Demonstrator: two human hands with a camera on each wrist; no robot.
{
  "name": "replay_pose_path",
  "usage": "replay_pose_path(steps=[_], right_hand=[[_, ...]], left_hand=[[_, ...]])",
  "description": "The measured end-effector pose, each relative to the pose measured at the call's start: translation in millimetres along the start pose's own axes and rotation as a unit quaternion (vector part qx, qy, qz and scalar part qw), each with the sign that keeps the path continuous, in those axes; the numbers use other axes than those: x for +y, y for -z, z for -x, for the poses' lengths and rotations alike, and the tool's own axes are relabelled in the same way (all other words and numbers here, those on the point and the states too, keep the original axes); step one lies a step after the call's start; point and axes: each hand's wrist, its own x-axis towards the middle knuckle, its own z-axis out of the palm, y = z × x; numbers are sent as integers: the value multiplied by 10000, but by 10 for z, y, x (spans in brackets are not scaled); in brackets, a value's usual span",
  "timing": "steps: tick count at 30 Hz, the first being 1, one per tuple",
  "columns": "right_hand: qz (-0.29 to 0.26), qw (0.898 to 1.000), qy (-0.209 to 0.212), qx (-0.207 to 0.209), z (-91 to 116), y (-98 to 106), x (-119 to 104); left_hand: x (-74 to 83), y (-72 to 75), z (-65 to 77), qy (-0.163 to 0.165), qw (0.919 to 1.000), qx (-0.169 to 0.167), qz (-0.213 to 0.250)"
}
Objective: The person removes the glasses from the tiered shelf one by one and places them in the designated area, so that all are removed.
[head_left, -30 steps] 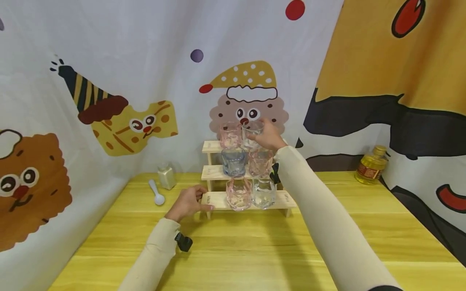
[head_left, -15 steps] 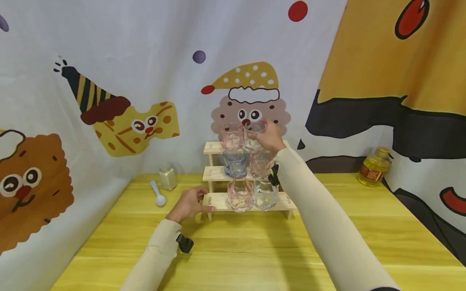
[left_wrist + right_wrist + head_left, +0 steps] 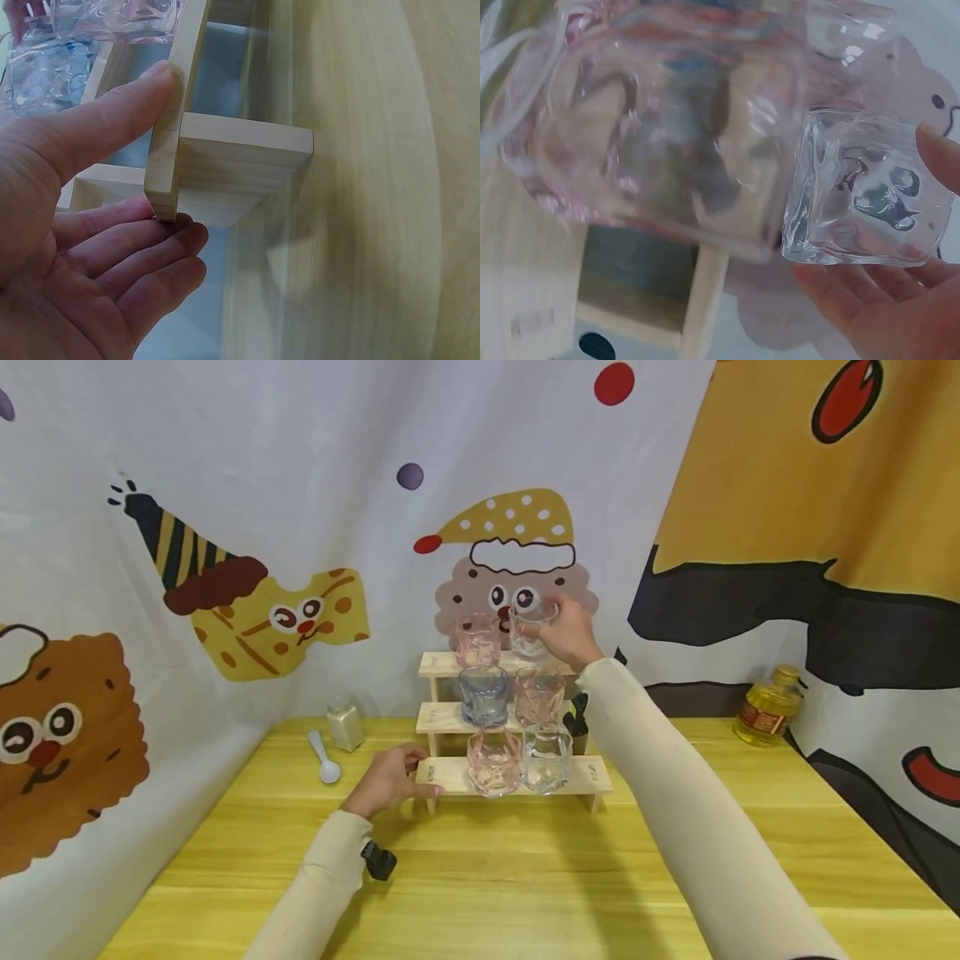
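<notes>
A three-tier wooden stand (image 3: 446, 776) stands on the table with two glasses on each tier. My right hand (image 3: 572, 633) holds a clear glass (image 3: 529, 645) upright at the top tier, beside a pink glass (image 3: 477, 643). In the right wrist view the thumb and fingers lie on opposite sides of the clear glass (image 3: 870, 195). My left hand (image 3: 384, 782) grips the left end of the lowest tier; the left wrist view has the thumb on its front edge (image 3: 171, 135), fingers at its end. Below are a blue glass (image 3: 483, 697), another pink glass (image 3: 538, 697), and the lowest pair.
A white spoon (image 3: 324, 758) and a small jar (image 3: 344, 725) of pale contents are left of the stand. An oil bottle (image 3: 767, 708) stands at the far right. A printed cloth (image 3: 322, 510) hangs behind the yellow wood-grain table (image 3: 480, 877).
My right hand and the clear glass have shifted slightly right on the top tier, widening the space from the pink glass. My left hand keeps its place on the stand.
</notes>
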Motion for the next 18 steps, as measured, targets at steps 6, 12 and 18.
replay_pose_path(steps=[6,12,18], right_hand=[[-99,9998,-98,-114,34,187,-2],[9,9995,-297,-87,94,410,101],[227,9987,-450,19,171,637,266]], left_hand=[[-17,14,26,-11,10000,-4,-34],[-21,19,25,-81,10000,-27,-3],[6,25,10,-155,9999,-32,0]])
